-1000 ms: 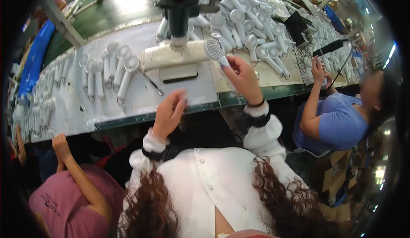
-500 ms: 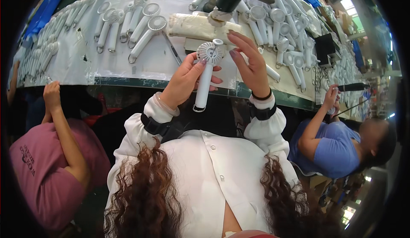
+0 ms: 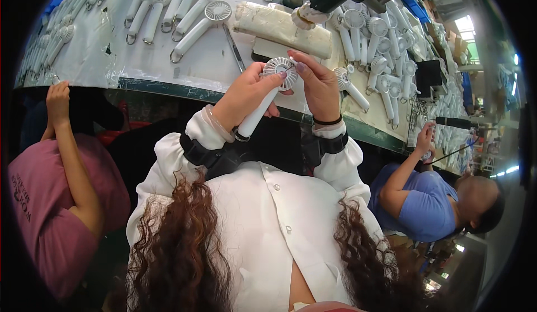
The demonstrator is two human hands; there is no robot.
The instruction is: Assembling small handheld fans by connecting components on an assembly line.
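My left hand [image 3: 241,95] holds the white fan [image 3: 258,112]; my right hand [image 3: 321,88], grip unclear, seemingly adjusts its head; next likely needs steadiness.

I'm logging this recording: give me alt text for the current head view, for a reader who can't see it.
A person's left hand grips a white handheld fan while the right hand has its fingertips at the fan head's rim. Similar fans lie across the worktable beyond, with co-workers in pink and blue on either side.

Pink-shirted co-worker [image 3: 67,194]: lower left of the frame
Blue-shirted co-worker [image 3: 417,205]: right of the frame
Black rectangular box [image 3: 428,76]: upper right of the frame
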